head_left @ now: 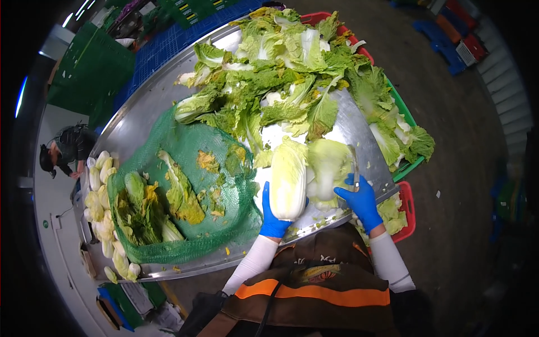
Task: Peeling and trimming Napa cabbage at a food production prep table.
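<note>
A big shiny metal desk (143, 115) is carrying everything. A huge heap of green leaves (269, 73) is covering its far side and spilling over a green crate (412, 112) on the right. A green net (185, 135) is lying on the left, with a leafy, yellowing clump (147, 213) and loose scraps sitting on it. By the left edge, pale cabbages (94, 178) are sitting close together; they look done. The work seems to be well along, with at least the cabbage in hand left.

That cabbage (289, 180) is resting in the left hand (274, 223), near the desk's front edge. It is looking pale and neat, so it may be nearly ready. The blue-gloved left hand is curling around its lower end. A big, blurry leaf (328, 163) is lying just beside it. The right hand (362, 202) is closing around what looks like a knife (356, 168).

A far green crate (188, 11) is showing tiny marks, and the brown apron (303, 253) is showing a bright picture. No words are clear enough to read.
</note>
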### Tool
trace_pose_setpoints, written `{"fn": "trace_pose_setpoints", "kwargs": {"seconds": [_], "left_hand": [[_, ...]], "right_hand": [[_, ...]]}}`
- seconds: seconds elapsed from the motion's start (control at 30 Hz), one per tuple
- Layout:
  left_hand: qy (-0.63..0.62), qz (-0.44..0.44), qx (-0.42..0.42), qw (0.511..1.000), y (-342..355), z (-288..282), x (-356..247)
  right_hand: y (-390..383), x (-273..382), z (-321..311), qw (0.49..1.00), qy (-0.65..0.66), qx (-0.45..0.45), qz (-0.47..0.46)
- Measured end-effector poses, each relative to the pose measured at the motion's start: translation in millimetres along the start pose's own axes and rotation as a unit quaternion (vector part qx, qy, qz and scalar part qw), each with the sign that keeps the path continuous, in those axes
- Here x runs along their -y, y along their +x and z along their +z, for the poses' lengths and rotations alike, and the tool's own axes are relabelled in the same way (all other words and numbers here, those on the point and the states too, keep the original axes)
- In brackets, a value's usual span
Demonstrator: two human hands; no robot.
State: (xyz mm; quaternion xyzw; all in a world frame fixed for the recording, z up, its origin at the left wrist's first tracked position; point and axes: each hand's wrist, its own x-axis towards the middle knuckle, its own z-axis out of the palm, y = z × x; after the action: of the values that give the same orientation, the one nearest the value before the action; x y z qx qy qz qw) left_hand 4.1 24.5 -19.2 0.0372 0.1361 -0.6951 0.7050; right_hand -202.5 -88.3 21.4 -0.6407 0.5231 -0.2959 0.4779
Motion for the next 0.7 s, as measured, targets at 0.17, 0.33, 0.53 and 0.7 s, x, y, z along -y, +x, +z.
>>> {"fn": "trace_pose_setpoints", "kwargs": {"seconds": [0.17,0.33,0.53,0.7], "left_hand": [[0.265,0.085,-0.078,0.957,-8,7,2],[0.536,0.255,-0.071,0.801,11,54,18],[0.078,-0.195,-0.089,0.974,-10,58,1],[0.422,-0.104,-0.057,0.899,-8,39,-14]], "right_hand": [[-29,24,11,0.867,0.248,0.260,0.346],[-39,-29,40,0.828,0.491,0.168,0.211],[11,56,-15,0.905,0.348,0.224,0.102],[33,8,-24,0.972,0.208,0.023,0.106]]}}
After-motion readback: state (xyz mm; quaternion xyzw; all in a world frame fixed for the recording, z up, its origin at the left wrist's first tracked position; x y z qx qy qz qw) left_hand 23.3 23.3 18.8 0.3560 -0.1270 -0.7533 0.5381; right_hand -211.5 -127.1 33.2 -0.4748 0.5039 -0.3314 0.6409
